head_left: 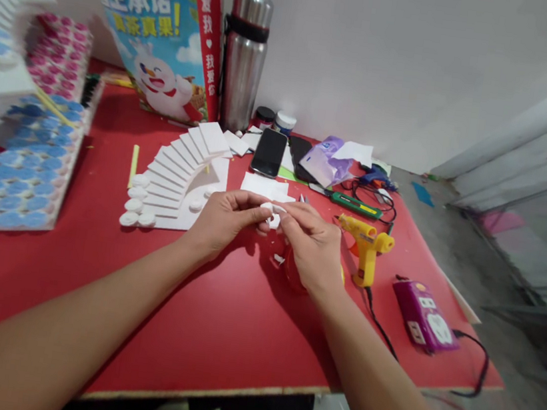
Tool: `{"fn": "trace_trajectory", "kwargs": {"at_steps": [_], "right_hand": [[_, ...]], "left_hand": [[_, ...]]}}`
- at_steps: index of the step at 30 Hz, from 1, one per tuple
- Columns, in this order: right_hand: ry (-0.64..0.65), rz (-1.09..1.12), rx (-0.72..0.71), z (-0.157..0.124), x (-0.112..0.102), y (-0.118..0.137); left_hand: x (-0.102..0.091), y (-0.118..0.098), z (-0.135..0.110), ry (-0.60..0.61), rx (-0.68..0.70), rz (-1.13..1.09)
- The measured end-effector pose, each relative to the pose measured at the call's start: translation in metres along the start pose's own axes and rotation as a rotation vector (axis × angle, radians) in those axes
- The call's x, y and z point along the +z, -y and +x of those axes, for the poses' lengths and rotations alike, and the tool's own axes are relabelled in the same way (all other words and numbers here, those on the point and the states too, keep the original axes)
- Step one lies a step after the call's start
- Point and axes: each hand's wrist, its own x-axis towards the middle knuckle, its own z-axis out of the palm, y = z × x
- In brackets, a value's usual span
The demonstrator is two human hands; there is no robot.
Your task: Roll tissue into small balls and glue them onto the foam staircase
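Observation:
My left hand [228,219] and my right hand [314,240] meet above the red table. Between the fingertips of both is a small white strip [277,209], partly curled and mostly covered by the fingers. Left of my hands stands a white model spiral staircase [175,168] on a white base. Several white coiled discs [138,219] lie at its lower left corner, and another rests on the base. Beneath my right wrist, a red round thing [294,275] is largely hidden. A tiny white scrap lies beside it.
To the right are a yellow glue gun [367,241], a green-handled cutter [357,205] and a purple power strip [425,316] with cords. A phone [269,153], steel thermos [245,60] and printed bag [159,35] stand behind. A larger decorated model [21,165] occupies the left.

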Motion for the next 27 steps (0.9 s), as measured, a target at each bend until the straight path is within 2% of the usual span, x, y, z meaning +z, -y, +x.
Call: {"fn": "trace_trajectory", "kwargs": {"at_steps": [8,17,27], "right_hand": [[0.004,0.013,0.009,-0.0003,0.0007,0.0014],[0.025,-0.006,-0.03,0.0,-0.0004,0.0024],[0.044,-0.008,-0.147,0.0004,-0.0019,-0.0012]], "left_hand": [[0.0057,-0.0048,-0.0013,-0.041,0.005,-0.019],[0.0046,-0.004,-0.002,-0.049,0.042,0.055],[0.0002,-0.002,-0.0013,-0.015,0.075,0.126]]}}
